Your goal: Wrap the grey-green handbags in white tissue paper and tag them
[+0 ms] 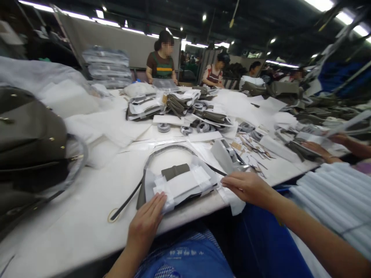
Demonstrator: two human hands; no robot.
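Note:
In front of me on the white table lies an olive-brown bag (pixel 175 172), mostly covered by white paper (pixel 184 184) and thin translucent wrapping. Its dark strap (pixel 126 200) loops behind it, partly sleeved in clear film, and one end runs left to a pale ring (pixel 113 215). My left hand (pixel 147 216) rests flat on the near left corner of the wrapping, fingers stretched out. At the bag's right end is my right hand (pixel 246 188), its fingers pressed together and pointing left, close to the strap and a hanging white sheet (pixel 236 202). What they pinch is hidden.
A large olive bag (pixel 31 135) stands close on the left. Wrapped bags (pixel 179 102), coiled straps (pixel 164 127) and loose tags (pixel 251 148) lie farther back. White rolls (pixel 333 197) are stacked at right, near a co-worker's hands (pixel 319 148). Other people (pixel 162 58) stand across the table.

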